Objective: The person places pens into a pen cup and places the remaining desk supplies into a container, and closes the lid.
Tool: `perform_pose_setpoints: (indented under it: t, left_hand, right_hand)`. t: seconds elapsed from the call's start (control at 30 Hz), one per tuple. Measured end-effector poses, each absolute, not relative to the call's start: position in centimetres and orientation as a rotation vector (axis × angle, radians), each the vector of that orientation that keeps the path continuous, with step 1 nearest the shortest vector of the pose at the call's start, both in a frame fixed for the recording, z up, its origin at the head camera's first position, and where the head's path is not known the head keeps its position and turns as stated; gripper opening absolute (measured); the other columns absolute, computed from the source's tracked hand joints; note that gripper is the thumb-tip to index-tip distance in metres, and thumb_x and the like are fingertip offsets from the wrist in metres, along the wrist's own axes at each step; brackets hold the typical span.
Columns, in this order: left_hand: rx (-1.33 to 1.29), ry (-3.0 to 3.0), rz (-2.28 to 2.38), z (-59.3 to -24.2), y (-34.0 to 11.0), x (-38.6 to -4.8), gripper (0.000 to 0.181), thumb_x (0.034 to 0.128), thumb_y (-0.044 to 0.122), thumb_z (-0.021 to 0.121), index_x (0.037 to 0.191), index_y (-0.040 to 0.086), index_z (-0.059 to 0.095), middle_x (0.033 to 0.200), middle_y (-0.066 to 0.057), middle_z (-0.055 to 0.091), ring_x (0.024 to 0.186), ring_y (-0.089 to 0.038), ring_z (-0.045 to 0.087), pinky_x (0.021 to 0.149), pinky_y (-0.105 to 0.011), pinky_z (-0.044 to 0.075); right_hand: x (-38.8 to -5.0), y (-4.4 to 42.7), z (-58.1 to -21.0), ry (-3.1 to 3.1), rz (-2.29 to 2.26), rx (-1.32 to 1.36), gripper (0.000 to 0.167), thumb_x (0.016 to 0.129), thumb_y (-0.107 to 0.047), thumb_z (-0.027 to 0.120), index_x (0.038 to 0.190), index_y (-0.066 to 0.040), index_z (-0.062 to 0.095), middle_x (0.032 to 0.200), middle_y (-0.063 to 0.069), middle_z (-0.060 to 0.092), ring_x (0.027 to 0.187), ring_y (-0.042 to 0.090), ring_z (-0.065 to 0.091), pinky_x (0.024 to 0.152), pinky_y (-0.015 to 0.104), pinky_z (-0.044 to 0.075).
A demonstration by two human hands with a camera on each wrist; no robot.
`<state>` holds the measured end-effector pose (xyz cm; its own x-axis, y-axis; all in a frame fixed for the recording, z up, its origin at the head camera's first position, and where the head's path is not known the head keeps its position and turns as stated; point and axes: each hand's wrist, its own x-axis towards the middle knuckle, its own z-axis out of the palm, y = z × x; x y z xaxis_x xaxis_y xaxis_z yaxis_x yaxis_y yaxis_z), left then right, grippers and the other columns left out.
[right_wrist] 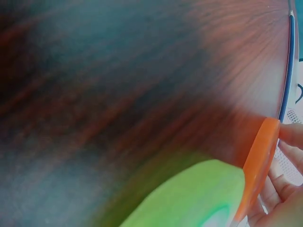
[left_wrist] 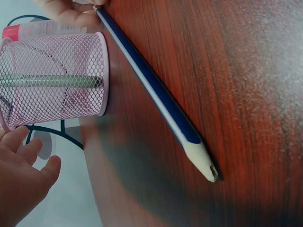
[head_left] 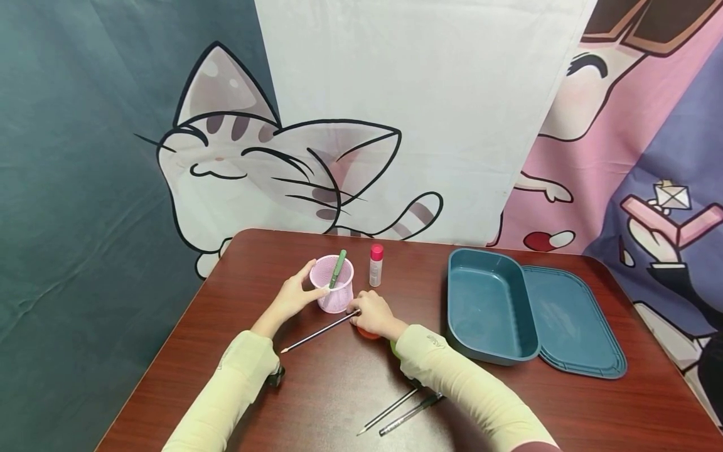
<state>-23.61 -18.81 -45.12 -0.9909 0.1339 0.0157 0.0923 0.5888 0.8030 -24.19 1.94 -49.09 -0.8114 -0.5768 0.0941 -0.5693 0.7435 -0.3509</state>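
Observation:
My left hand [head_left: 294, 296] is at the left side of a pink mesh pen cup [head_left: 334, 300], its fingers spread and fingertips by the rim. A green pen [head_left: 337, 269] leans inside the cup. To the right of the cup, my right hand [head_left: 373, 312] pinches the far end of a dark blue and silver pencil [left_wrist: 147, 78]. The pencil's pale tip points toward my left forearm, low over the table. Under the right hand lies an orange and green item [right_wrist: 258, 165]; the hand and sleeve hide much of it, and its kind is unclear.
A glue stick [head_left: 375, 267] with a red cap stands behind the right hand. At the right are a teal box [head_left: 491, 301] and its lid [head_left: 582, 326]. A pencil [head_left: 386, 411] and a pen [head_left: 409, 415] lie near the right forearm on the brown table [head_left: 316, 402].

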Motion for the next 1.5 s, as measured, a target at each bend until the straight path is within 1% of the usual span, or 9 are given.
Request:
perform_pose_setpoints:
  t: [0.23,0.33,0.5,0.63,0.77,0.9,1.27,1.5]
  left_hand:
    - [0.186,2.742,1.409,-45.1,-18.7,-23.5,0.080,0.0754,0.034,0.068,0.140,0.015,0.025,0.138,-0.014,0.037,0.128,-0.029,0.033,0.103,-0.048,0.028]
    - [0.192,2.741,1.413,-45.1,-18.7,-23.5,0.080,0.0754,0.034,0.068,0.140,0.014,0.025,0.138,-0.014,0.037,0.128,-0.029,0.033,0.103,-0.048,0.028]
    - [0.214,2.759,1.404,-45.2,-18.6,-23.6,0.079,0.0758,0.032,0.068,0.140,0.013,0.025,0.138,-0.014,0.036,0.128,-0.029,0.033,0.103,-0.048,0.028]
    - [0.214,2.757,1.409,-45.2,-18.5,-23.5,0.079,0.0760,0.030,0.067,0.140,0.013,0.025,0.138,-0.015,0.037,0.128,-0.029,0.033,0.102,-0.048,0.028]
    - [0.211,2.765,1.400,-45.2,-18.5,-23.5,0.079,0.0759,0.031,0.067,0.140,0.013,0.025,0.137,-0.015,0.038,0.128,-0.029,0.033,0.102,-0.048,0.029]
    - [0.209,2.773,1.386,-45.2,-18.4,-23.5,0.079,0.0758,0.031,0.067,0.140,0.012,0.026,0.137,-0.015,0.038,0.128,-0.029,0.034,0.102,-0.048,0.029]
    - [0.197,2.762,1.379,-45.2,-18.9,-23.6,0.081,0.0750,0.034,0.068,0.140,0.013,0.024,0.139,-0.015,0.035,0.129,-0.030,0.032,0.103,-0.049,0.027]
    - [0.202,2.763,1.366,-45.2,-19.0,-23.6,0.083,0.0749,0.036,0.068,0.141,0.013,0.023,0.140,-0.015,0.034,0.129,-0.030,0.031,0.103,-0.050,0.027]
  right_hand:
    - [-24.3,1.8,-49.3,2.908,-0.561,-0.956,0.012,0.067,-0.018,0.069,0.079,-0.021,0.068,0.076,-0.003,0.053,0.076,0.017,0.046,0.060,0.029,0.038]
    - [-24.3,1.8,-49.4,2.902,-0.550,-0.950,0.009,0.069,-0.019,0.068,0.077,-0.022,0.067,0.075,-0.003,0.052,0.077,0.017,0.046,0.061,0.029,0.038]
    - [-24.3,1.8,-49.1,2.895,-0.518,-0.996,0.004,0.071,-0.019,0.067,0.073,-0.021,0.065,0.076,-0.004,0.052,0.077,0.016,0.046,0.059,0.027,0.038]
    - [-24.4,1.8,-49.2,2.885,-0.496,-1.059,0.004,0.072,-0.018,0.067,0.072,-0.021,0.064,0.077,-0.003,0.052,0.076,0.016,0.046,0.058,0.026,0.037]
    - [-24.5,1.9,-49.3,2.876,-0.474,-1.120,0.005,0.073,-0.018,0.066,0.072,-0.021,0.062,0.078,-0.003,0.052,0.076,0.016,0.046,0.060,0.026,0.037]
    - [-24.5,2.2,-49.0,2.879,-0.481,-1.166,0.005,0.075,-0.019,0.065,0.072,-0.020,0.061,0.076,-0.004,0.053,0.075,0.015,0.047,0.061,0.026,0.037]
    - [-24.4,4.1,-45.9,2.821,-0.568,-1.225,0.010,0.077,-0.013,0.064,0.070,-0.016,0.057,0.070,-0.006,0.050,0.072,0.011,0.045,0.062,0.023,0.037]
    - [-24.1,6.7,-43.3,2.758,-0.723,-1.296,0.008,0.076,-0.010,0.065,0.071,-0.013,0.060,0.070,-0.005,0.054,0.072,0.011,0.046,0.066,0.023,0.039]
